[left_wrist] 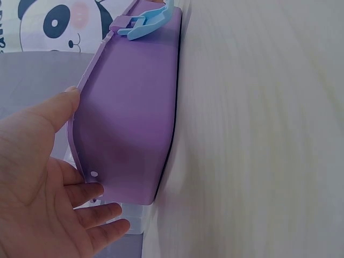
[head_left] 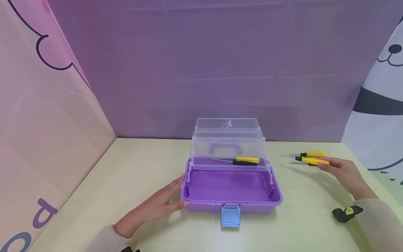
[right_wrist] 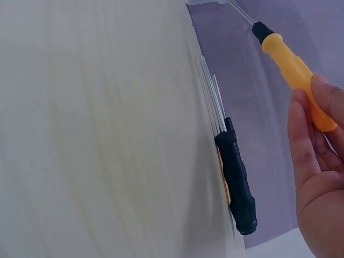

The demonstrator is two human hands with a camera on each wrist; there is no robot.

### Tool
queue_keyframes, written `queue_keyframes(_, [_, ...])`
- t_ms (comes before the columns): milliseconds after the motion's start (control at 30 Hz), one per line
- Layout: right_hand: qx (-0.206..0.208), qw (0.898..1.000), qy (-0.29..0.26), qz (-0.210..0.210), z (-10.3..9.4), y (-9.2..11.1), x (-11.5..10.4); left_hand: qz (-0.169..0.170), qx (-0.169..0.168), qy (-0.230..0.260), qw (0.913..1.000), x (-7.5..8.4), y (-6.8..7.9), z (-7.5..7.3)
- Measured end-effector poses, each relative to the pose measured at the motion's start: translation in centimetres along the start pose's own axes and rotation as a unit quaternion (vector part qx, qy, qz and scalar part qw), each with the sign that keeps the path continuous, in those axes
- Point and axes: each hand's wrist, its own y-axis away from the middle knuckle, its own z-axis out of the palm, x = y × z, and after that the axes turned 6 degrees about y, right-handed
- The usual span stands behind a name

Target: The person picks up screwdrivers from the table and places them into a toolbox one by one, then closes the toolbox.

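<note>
Yellow screwdriver point(head_left: 306, 160): head view, right of purple box point(head_left: 204, 208), pinched in right hand point(head_left: 346, 174). Left wrist: left hand point(left_wrist: 38, 185), fingers apart, touching purple box. Right wrist: handle-end pinch, which I judge could let it swivel.

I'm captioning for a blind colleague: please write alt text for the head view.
A right hand holds a yellow-handled screwdriver with a black collar near more screwdrivers on a pale table. The left hand touches an open, rectangular purple plastic toolbox with a clear lid and blue latch; a yellow-handled screwdriver and a black-handled one lie toward its back.
</note>
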Motion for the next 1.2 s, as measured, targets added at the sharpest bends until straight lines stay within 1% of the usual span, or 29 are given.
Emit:
queue_keyframes(200, [0.016,1.000,-0.010,-0.006,0.1,-0.2,-0.3,-0.002,-0.001,-0.001,1.0000,0.1,0.0,0.0])
queue_keyframes(500, [0.023,1.000,-0.019,-0.003,0.3,-0.3,-1.2,-0.002,-0.001,0.000,1.0000,0.0,-0.1,0.0])
queue_keyframes(767, [0.047,0.998,-0.032,-0.036,0.6,0.3,-2.4,-0.002,-0.001,0.000,1.0000,0.1,-0.1,0.0])
queue_keyframes(833, [0.053,0.997,-0.037,-0.039,0.7,0.4,-2.7,-0.001,-0.001,0.000,1.0000,0.1,-0.1,0.0])
queue_keyframes(1033, [0.063,0.995,-0.064,-0.037,1.1,0.3,-3.3,0.003,0.001,0.000,1.0000,0.1,-0.1,-0.1])
queue_keyframes(1200, [0.071,0.995,-0.070,-0.029,1.3,0.2,-3.5,0.003,-0.001,0.000,1.0000,0.1,-0.1,-0.1])
